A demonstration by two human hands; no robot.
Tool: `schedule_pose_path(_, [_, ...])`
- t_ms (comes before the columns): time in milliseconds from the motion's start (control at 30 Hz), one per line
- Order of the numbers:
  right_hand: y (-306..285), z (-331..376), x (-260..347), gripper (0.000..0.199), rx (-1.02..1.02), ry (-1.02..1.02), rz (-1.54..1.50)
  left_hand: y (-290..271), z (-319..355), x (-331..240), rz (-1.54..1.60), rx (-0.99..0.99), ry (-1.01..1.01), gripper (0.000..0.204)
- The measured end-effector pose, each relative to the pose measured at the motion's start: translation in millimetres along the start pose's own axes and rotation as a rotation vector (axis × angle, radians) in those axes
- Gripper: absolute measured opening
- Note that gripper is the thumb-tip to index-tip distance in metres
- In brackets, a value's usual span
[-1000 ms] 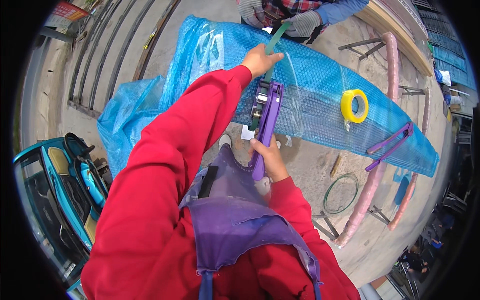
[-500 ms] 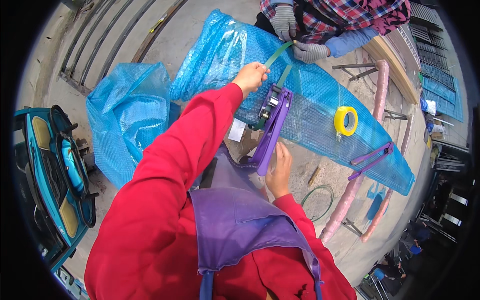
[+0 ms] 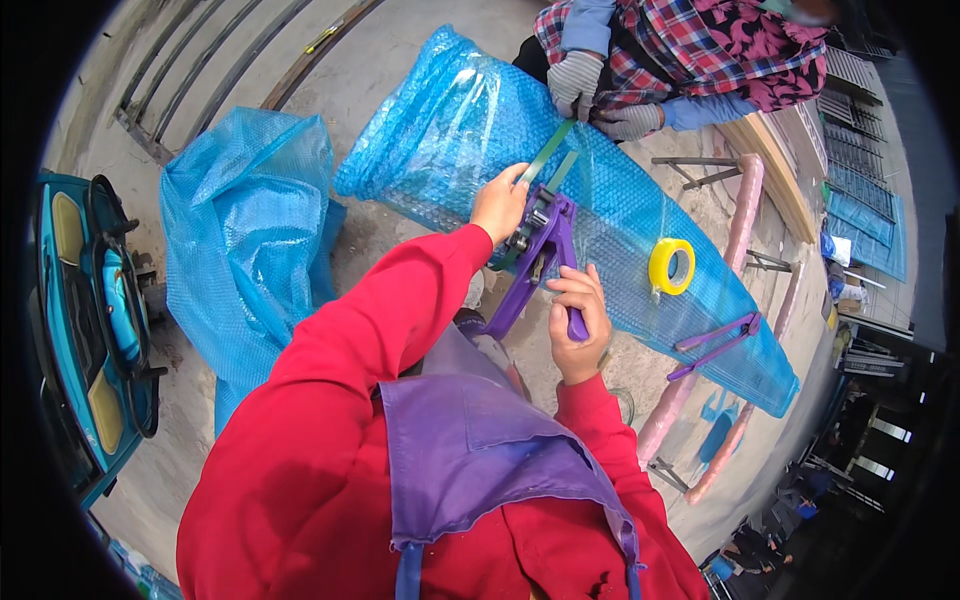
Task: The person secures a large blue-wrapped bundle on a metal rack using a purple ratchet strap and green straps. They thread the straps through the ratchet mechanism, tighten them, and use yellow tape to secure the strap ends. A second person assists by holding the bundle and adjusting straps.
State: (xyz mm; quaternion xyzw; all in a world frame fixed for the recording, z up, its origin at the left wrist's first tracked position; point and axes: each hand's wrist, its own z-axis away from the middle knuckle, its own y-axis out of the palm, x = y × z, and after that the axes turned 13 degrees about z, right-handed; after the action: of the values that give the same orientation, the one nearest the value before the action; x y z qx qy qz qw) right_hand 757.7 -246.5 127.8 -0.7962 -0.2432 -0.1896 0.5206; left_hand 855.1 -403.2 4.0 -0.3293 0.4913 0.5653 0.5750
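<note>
The person's left hand point(image 3: 500, 205) is closed, thumb and fingers pinching a green strap point(image 3: 548, 152) at the far left of a purple hand tool point(image 3: 530, 262). The right hand point(image 3: 582, 325) is on the right side of the same tool, its fingers bent around one lever, the lever's near end showing between thumb and palm; how firmly it presses cannot be told. The tool stands at the near side of a long bundle point(image 3: 620, 210) in blue bubble wrap, roughly midway along it, with its two levers apart. The strap runs from the left hand to the far edge of the bundle, where a second person's gloved hands, one glove point(image 3: 576, 82) to the left and another glove point(image 3: 630, 122) to the right, are close to its far end. On the bundle, to the right of the tool, lies a roll of yellow tape point(image 3: 671, 267); farther right is a second purple tool point(image 3: 718, 347), its arms spread. A pink-wrapped bar point(image 3: 743, 212) passes beneath the bundle. To the left, apart from the bundle, lies a loose heap of blue bubble wrap point(image 3: 250, 225). A teal vehicle point(image 3: 95, 340) stands at the far left.
</note>
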Motion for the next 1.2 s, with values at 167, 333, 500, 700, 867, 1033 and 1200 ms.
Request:
schedule_pose_path(167, [-19,-53,-25,0.011,0.023,0.159,-0.365,6,18,-1,-0.058,-0.05,-0.001,0.035])
schedule_pose_path(333, [-25,-75,-47,0.015,0.106,0.226,-0.517,17,35,-4,-0.192,-0.132,0.067,0.035])
schedule_pose_path(500, [-24,-88,-57,0.015,0.186,0.172,-0.584,24,43,-13,-0.247,-0.177,0.041,0.033])
schedule_pose_path(700, [-25,-99,-61,0.016,0.24,0.157,-0.648,27,41,-7,-0.264,-0.202,0.031,0.033])
schedule_pose_path(867, [-25,-101,-65,0.016,0.261,0.129,-0.663,29,42,-12,-0.306,-0.194,0.008,0.033])
schedule_pose_path(1033, [-22,-101,-64,0.017,0.283,0.149,-0.673,31,42,-11,-0.372,-0.218,0.01,0.033])
schedule_pose_path(1200, [-22,-102,-66,0.017,0.253,0.112,-0.696,29,46,-12,-0.34,-0.189,0.045,0.034])
